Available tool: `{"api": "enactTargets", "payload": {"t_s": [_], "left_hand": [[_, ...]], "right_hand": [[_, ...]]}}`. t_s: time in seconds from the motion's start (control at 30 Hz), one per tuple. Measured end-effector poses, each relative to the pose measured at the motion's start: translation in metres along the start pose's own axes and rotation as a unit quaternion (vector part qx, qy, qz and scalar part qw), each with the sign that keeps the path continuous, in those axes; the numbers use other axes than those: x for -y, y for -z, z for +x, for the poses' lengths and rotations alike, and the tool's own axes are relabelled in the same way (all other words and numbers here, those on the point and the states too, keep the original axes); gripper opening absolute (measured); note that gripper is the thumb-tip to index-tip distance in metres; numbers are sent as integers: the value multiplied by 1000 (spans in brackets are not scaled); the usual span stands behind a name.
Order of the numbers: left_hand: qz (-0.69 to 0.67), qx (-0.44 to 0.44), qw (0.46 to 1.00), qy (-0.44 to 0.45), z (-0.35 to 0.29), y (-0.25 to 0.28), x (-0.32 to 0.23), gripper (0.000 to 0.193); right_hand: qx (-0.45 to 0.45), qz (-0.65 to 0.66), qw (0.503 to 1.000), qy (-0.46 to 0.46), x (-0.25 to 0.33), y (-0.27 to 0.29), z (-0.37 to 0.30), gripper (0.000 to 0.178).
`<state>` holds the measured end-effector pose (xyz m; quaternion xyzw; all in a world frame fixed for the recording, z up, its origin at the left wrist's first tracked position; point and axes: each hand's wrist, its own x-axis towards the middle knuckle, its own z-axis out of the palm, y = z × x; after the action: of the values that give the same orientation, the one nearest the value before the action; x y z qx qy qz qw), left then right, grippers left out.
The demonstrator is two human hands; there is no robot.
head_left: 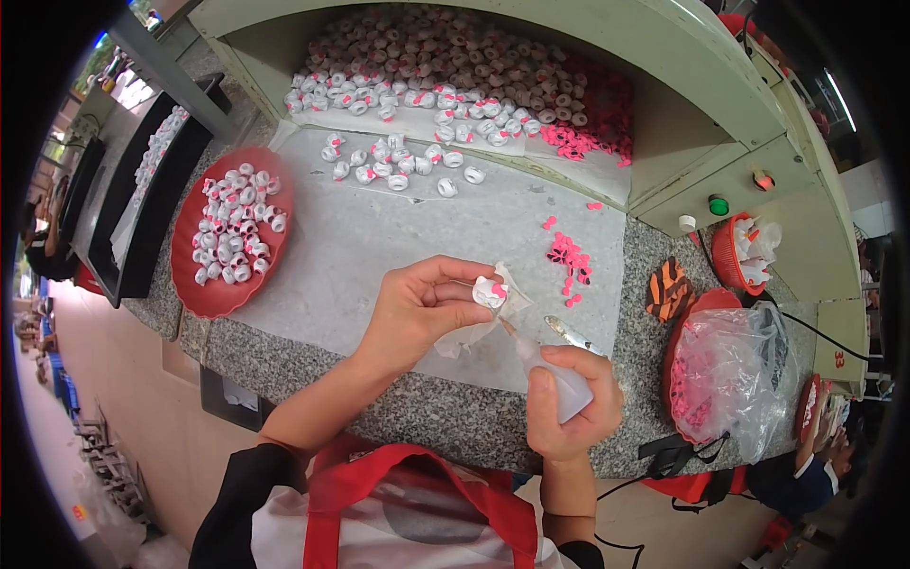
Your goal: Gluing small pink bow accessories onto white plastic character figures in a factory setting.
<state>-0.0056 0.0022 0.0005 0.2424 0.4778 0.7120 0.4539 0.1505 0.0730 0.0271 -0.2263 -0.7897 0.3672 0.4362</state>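
My left hand (422, 308) pinches a small white figure head with a pink bow (490, 293) between thumb and fingers. Behind the head, a crumpled white cloth (517, 299) shows near the fingertips. Wrapped around a translucent squeeze bottle (566, 387) is my right hand (580, 408), thumb on its side. The bottle's thin nozzle (510, 328) points up toward the head, just below it. Past my right fingers lies a stained metal tool (566, 332) on the white sheet. Small pink bows (566, 256) are scattered farther right on the same sheet.
A red dish (183, 284) of white heads stands at left. More heads (389, 161) lie ahead, with a large pile inside the green metal cabinet (701, 76). At right are a plastic bag (749, 360), an orange-and-black cloth (669, 289) and a red basket (726, 254).
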Motion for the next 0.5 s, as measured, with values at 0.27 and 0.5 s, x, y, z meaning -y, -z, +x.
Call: {"api": "enactTargets", "payload": {"t_s": [0.27, 0.5], "left_hand": [[33, -25, 999, 1, 2, 1, 1, 33], [29, -3, 999, 17, -1, -1, 6, 31]], "right_hand": [[-45, 161, 932, -321, -55, 43, 32, 29], [107, -272, 910, -294, -84, 13, 29, 21]]}}
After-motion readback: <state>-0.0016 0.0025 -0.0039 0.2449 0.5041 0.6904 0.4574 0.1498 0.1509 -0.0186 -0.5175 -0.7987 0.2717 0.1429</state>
